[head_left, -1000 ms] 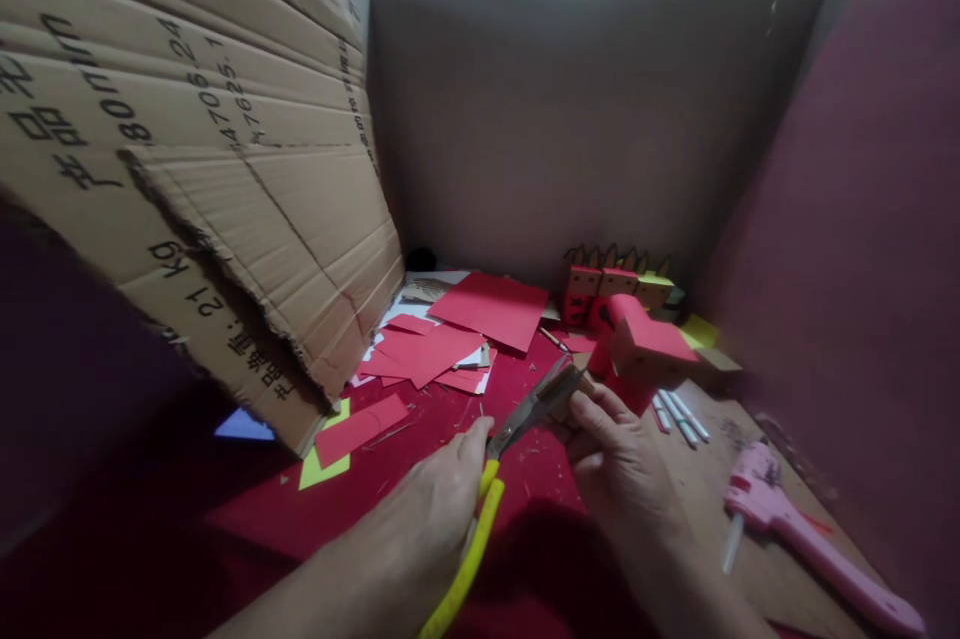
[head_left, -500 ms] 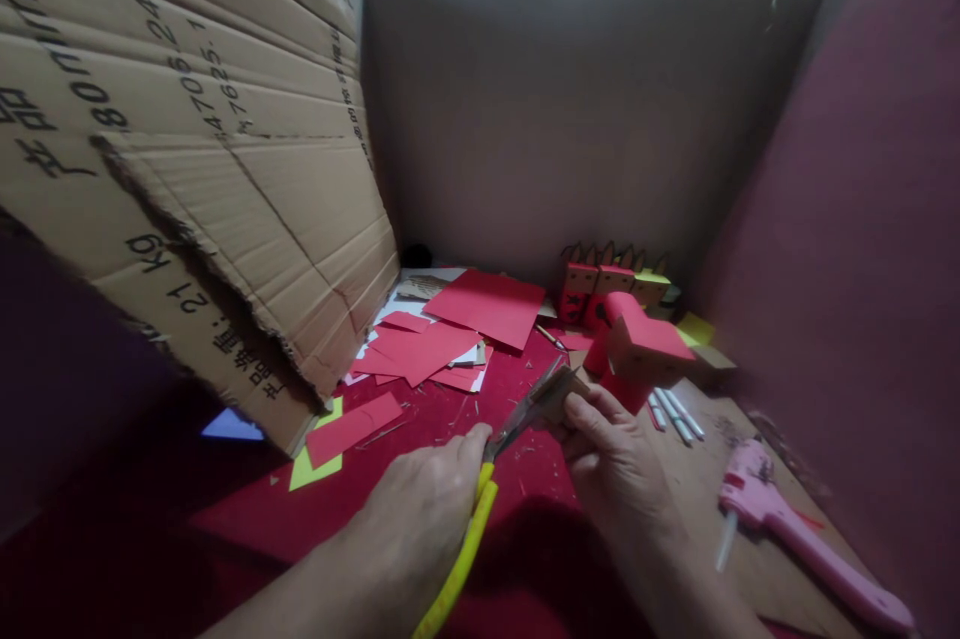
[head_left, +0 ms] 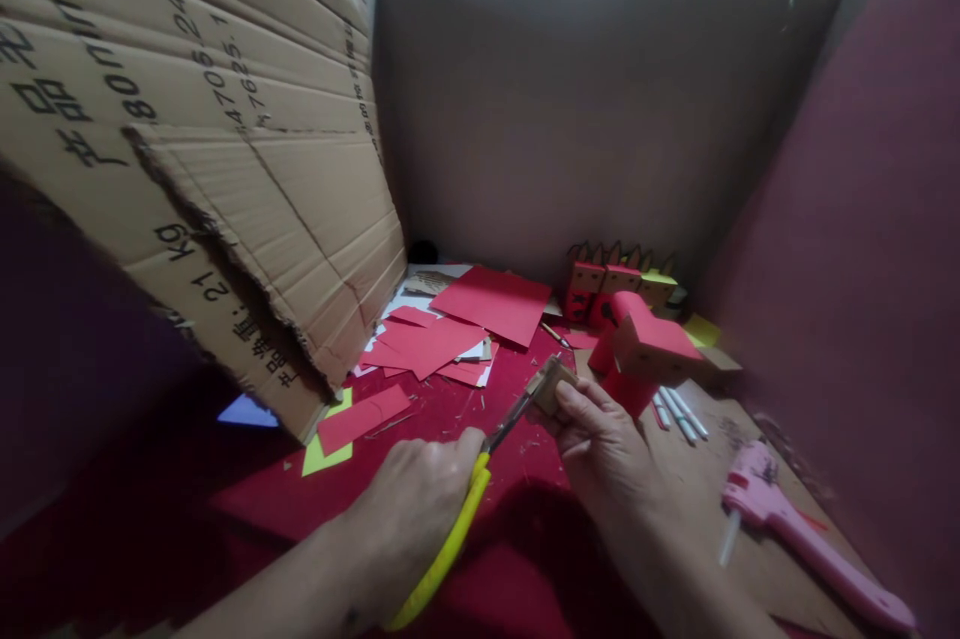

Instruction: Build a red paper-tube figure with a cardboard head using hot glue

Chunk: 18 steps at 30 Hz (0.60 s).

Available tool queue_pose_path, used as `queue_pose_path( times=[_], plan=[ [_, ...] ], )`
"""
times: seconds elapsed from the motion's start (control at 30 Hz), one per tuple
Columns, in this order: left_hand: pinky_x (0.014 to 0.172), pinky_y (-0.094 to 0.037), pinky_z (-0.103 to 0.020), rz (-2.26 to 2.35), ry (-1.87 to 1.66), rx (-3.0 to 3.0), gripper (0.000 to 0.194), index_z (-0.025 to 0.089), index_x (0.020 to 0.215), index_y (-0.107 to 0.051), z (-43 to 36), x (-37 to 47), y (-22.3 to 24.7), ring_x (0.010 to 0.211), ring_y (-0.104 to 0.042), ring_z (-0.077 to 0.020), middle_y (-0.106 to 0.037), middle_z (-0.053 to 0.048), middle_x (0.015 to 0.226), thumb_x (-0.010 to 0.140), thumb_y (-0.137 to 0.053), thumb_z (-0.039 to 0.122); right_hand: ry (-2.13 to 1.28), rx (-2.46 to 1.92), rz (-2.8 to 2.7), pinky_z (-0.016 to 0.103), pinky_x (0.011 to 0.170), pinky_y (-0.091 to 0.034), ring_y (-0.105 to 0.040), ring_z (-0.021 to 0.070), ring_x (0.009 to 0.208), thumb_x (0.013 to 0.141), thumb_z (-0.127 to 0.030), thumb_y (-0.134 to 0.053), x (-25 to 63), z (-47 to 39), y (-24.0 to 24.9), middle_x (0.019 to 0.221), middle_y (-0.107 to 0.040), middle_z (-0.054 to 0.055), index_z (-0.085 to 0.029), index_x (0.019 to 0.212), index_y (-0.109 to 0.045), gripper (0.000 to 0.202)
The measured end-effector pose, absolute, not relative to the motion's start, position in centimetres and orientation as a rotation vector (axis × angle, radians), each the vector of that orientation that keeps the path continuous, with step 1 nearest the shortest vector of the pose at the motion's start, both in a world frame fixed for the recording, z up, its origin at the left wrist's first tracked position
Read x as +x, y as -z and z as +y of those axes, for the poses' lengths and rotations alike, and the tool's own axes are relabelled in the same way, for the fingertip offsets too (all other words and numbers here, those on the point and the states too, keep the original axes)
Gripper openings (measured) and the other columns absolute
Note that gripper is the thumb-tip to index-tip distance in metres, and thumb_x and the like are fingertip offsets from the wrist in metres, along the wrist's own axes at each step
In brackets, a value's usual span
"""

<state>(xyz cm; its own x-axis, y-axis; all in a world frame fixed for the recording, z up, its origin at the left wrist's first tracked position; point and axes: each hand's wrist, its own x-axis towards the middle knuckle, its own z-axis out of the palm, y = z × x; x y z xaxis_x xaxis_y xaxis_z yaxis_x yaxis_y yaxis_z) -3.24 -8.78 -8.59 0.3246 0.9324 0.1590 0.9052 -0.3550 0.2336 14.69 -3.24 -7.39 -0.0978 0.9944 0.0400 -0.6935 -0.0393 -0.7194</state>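
My left hand (head_left: 431, 479) is wrapped round the yellow handles of a pair of scissors (head_left: 450, 549), whose blades point up and away to the right. In my right hand (head_left: 607, 434) a small brown piece of cardboard (head_left: 553, 387) is pinched between thumb and fingers. The blades lie along the left edge of that cardboard and look nearly closed. Beyond my right hand stands a red paper-covered cardboard figure (head_left: 645, 349) with a box-shaped head. Small paper and cardboard scraps are scattered on the red surface (head_left: 450, 434) below.
A big cardboard sheet (head_left: 315, 189) leans at the left. Red paper sheets (head_left: 495, 304) are piled at the back, with a row of small figures (head_left: 622, 284) beside them. At the right lie markers (head_left: 681, 414) and a pink glue gun (head_left: 780, 509). Yellow paper (head_left: 328, 454) lies front left.
The scissor blades have closed along the cardboard's edge; before, they were apart. The cardboard's flat face has turned more towards me. The whole view has shifted slightly.
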Motion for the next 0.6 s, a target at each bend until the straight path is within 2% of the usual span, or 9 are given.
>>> queue_pose_path(
  times=[0.13,0.27,0.37,0.47,0.6],
  plan=[
    [0.05,-0.036,-0.026,1.806,-0.1,2.466,0.023,0.018,0.096,-0.05,-8.7,-3.2,8.8,0.059,-0.061,-0.0223,-0.063,-0.003,0.065,0.073,-0.047,0.012,-1.549,-0.622,-0.705,0.029,0.063,-0.056,-0.066,0.0158,0.064,0.05,-0.021,-0.086,14.1,-3.2,7.8,0.068,-0.072,0.002,-0.015,0.067,-0.071,0.024],
    [0.05,-0.033,-0.026,1.818,-0.131,2.418,0.022,0.018,0.097,-0.05,-8.9,-3.2,9.2,0.06,-0.061,-0.0212,-0.064,-0.005,0.069,0.076,-0.048,0.014,-1.536,-0.622,-0.73,0.026,0.061,-0.056,-0.065,0.0132,0.061,0.05,-0.021,-0.087,13.8,-3.2,8.2,0.065,-0.071,0.001,-0.014,0.066,-0.071,0.024],
    [0.05,-0.032,-0.026,1.786,-0.362,2.364,0.011,0.018,0.09,-0.051,-9.0,-3.4,9.7,0.056,-0.058,-0.0193,-0.061,-0.004,0.065,0.082,-0.043,0.02,-1.538,-0.614,-0.746,0.026,0.06,-0.056,-0.065,0.0131,0.059,0.05,-0.021,-0.087,13.8,-3.3,8.2,0.063,-0.07,0.0,-0.014,0.065,-0.07,0.023],
    [0.049,-0.031,-0.025,1.731,-0.791,2.14,0.021,0.02,0.081,-0.051,-8.9,-4.2,9.8,0.048,-0.05,-0.0148,-0.054,-0.001,0.057,0.088,-0.037,0.033,-1.563,-0.599,-0.723,0.026,0.058,-0.055,-0.063,0.0121,0.055,0.049,-0.019,-0.087,14.2,-3.3,8.0,0.059,-0.069,-0.001,-0.015,0.062,-0.068,0.023],
    [0.045,-0.029,-0.023,1.585,-1.045,1.622,0.021,0.021,0.081,-0.055,-8.7,-5.6,9.3,0.045,-0.047,-0.0124,-0.052,0.003,0.053,0.082,-0.051,0.042,-1.665,-0.58,-0.725,0.028,0.058,-0.055,-0.064,0.0137,0.055,0.047,-0.019,-0.087,14.8,-3.2,7.8,0.061,-0.07,0.002,-0.014,0.066,-0.069,0.027]
  ],
)
